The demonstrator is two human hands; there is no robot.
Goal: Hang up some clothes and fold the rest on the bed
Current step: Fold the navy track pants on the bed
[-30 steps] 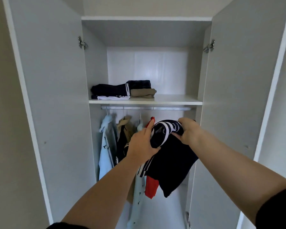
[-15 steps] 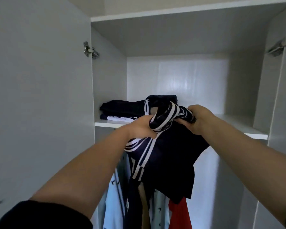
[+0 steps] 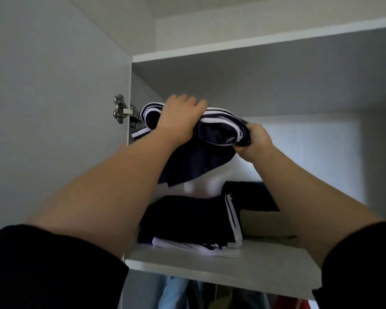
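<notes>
Garment (image 3: 201, 163), navy with white stripes, is hanging bunched above the shelf (image 3: 265, 270), over the folded pile (image 3: 187, 219). You are clutching its top with your left hand (image 3: 181, 117) and pinching its edge with your right hand (image 3: 254, 141), probably keeping the folds together while setting it on that pile.

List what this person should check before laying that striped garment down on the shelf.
1. Grip: the left hand and the right hand both hold the striped garment: ok.
2. Fold: the garment is bunched, with one flap hanging loose beneath: not ok.
3. Landing spot: the folded dark stack lies under the garment with its top uncovered: ok.
4. Support: the shelf looks level, and bare board shows in front of the stack: ok.
5. Room at the right end of the shelf: the right arm hides it: cannot tell.
</notes>
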